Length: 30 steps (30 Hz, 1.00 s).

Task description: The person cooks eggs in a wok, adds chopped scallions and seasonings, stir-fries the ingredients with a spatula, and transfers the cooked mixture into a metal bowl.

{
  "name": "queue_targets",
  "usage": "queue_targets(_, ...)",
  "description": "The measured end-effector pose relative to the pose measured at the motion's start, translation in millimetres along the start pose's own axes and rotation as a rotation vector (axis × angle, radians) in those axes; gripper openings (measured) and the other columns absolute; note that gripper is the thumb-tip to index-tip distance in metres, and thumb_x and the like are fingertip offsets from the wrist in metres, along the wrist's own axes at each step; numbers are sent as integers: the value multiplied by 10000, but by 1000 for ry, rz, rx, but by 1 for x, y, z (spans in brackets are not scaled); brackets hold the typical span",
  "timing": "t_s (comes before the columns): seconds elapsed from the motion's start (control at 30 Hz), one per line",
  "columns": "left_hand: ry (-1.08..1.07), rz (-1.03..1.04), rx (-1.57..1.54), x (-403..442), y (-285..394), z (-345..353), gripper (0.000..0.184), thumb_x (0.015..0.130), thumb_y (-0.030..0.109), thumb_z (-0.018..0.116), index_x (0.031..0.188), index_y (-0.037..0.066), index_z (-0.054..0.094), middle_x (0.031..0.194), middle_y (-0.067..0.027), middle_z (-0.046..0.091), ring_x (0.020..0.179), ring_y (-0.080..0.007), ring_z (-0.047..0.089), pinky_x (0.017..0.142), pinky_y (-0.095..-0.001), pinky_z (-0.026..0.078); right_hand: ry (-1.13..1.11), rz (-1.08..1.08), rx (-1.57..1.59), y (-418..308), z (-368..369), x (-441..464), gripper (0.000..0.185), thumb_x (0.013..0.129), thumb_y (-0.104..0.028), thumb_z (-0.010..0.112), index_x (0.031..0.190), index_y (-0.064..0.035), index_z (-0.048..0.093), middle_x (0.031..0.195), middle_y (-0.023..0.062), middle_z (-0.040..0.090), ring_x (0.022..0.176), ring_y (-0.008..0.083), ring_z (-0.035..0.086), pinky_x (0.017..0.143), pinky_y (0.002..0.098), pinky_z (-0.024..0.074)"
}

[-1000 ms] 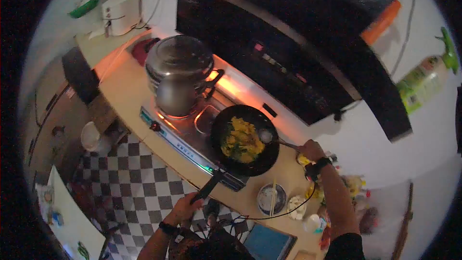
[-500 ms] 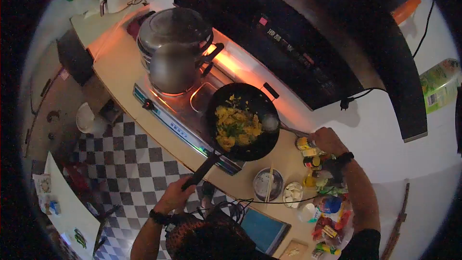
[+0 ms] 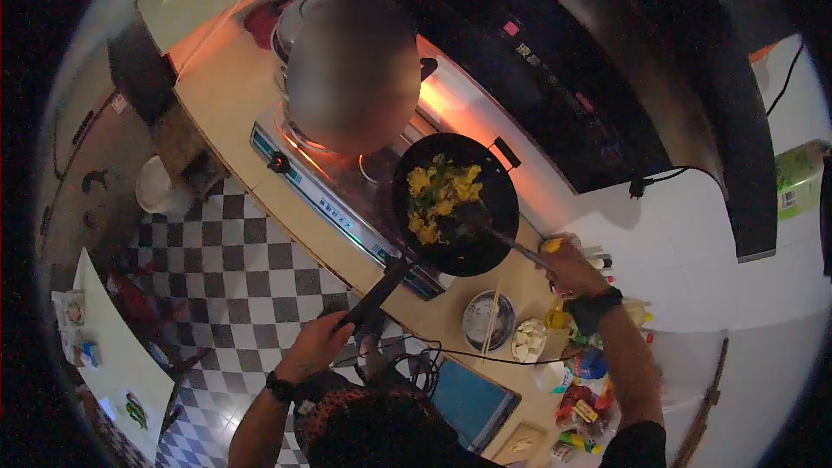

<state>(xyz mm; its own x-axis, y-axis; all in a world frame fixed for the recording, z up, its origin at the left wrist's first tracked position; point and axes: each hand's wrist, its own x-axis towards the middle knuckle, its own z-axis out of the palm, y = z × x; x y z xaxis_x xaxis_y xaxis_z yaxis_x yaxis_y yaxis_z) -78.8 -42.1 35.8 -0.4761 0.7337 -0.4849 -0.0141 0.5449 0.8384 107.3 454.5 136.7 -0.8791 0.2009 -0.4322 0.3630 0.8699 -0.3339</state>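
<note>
Nearest, a flat blue board (image 3: 472, 403) w/ a dark edge, on the table (image 3: 221, 126). L hand (image 3: 314, 348) fingers wrapped round the end of the long black handle (image 3: 381, 295). R hand (image 3: 572, 269) closed round the shaft of a utensil (image 3: 520, 249), thin & stiff-looking, its head down in the pan (shape blurred, can't tell). Beside these: round metal bowl (image 3: 476, 329), smooth, w/ pale chopsticks (image 3: 493, 316) across it; next to it a small dish (image 3: 529, 341) of chunky white pieces. Beyond, the black pan (image 3: 498, 247), round & deep, sits over the stove's R end; can't tell if lifted or resting. Prob. heavy, rigid, front-weighted; long handle's the place to hold, small far-side lug (image 3: 505, 152) likely hot. Food (image 3: 442, 191) in it: yellow clumps w/ green bits, rough, loose, prob. soft, easily broken & maybe oily; best moved w/ the utensil. Farther: shiny metal stove (image 3: 334, 208), big round metal pot (image 3: 293, 26), partly blurred, then glossy black hood (image 3: 555, 78).
</note>
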Motion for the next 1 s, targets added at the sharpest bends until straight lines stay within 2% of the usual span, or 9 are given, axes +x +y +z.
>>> queue_targets(0.1, 11, 37, -12, 5, -13, 3, 364, 1004, 286, 559, 1243, 17, 612, 901, -185, 688, 811, -317, 672, 717, -405, 513, -116, -301, -345, 6, 12, -29, 183, 734, -118, 651, 907, -58, 652, 705, 146, 628, 656, 299, 632, 628, 433, 486)
queue_targets(0.23, 43, 139, -4, 11, -27, 11, 379, 1013, 302, 532, 1233, 5, 613, 890, -188, 689, 814, -348, 674, 718, -419, 518, -325, 555, 550, -61, 46, 16, 325, 922, -336, 668, 1051, -37, 656, 626, 44, 530, 466, 183, 494, 443, 359, 402)
queue_targets(0.33, 63, 118, -34, 4, -13, 10, 371, 1013, 298, 528, 1229, 7, 614, 856, -169, 689, 761, -343, 664, 702, -405, 518, -168, 480, 1081, -80, 54, 56, 454, 965, -460, 622, 1089, -24, 642, 631, -6, 482, 429, 124, 423, 388, 318, 355)
queue_targets(0.43, 83, 136, 48, 7, -26, 14, 362, 1017, 288, 535, 1235, 10, 612, 822, -132, 690, 704, -270, 650, 674, -371, 514, -228, 561, 1081, -51, 15, 50, 363, 969, -377, 617, 1102, -40, 652, 630, 29, 531, 494, 177, 513, 458, 344, 428)
queue_targets(0.53, 82, 122, -65, 4, -16, 14, 366, 1024, 284, 538, 1264, 17, 607, 837, -100, 694, 698, -182, 624, 662, -336, 507, -2, 163, 254, 11, -7, 8, 421, 960, -459, 581, 927, -46, 656, 660, -23, 485, 523, 102, 467, 483, 307, 423)
queue_targets(0.63, 81, 17, -312, 5, -27, 26, 374, 1025, 284, 545, 1293, 29, 599, 861, -81, 700, 719, -132, 613, 658, -321, 501, 168, -104, -672, 108, -32, 20, 320, 939, -357, 596, 869, -62, 698, 713, 51, 603, 601, 212, 598, 566, 370, 505)
queue_targets(0.7, 108, 5, -251, 2, -21, 25, 377, 1023, 283, 550, 1299, 32, 598, 870, -80, 702, 726, -138, 617, 665, -321, 504, 139, -158, -924, 127, -30, 48, 266, 911, -306, 613, 871, -63, 715, 772, 114, 651, 660, 319, 639, 631, 447, 538)
queue_targets(0.83, 128, 59, -115, 0, -7, 18, 370, 1014, 265, 558, 1300, 35, 598, 881, -95, 707, 759, -171, 646, 692, -327, 515, 377, 2, -736, 158, 7, 116, 261, 964, -280, 561, 928, -142, 780, 816, 113, 707, 836, 322, 665, 797, 446, 530)
queue_targets(1.0, 109, 38, -33, -3, 9, 14, 371, 998, 240, 560, 1283, 4, 597, 861, -135, 706, 790, -216, 678, 716, -343, 524, 280, 270, -285, 6, -61, 80, 278, 897, -342, 664, 898, -87, 774, 885, 156, 717, 870, 348, 683, 810, 466, 530)
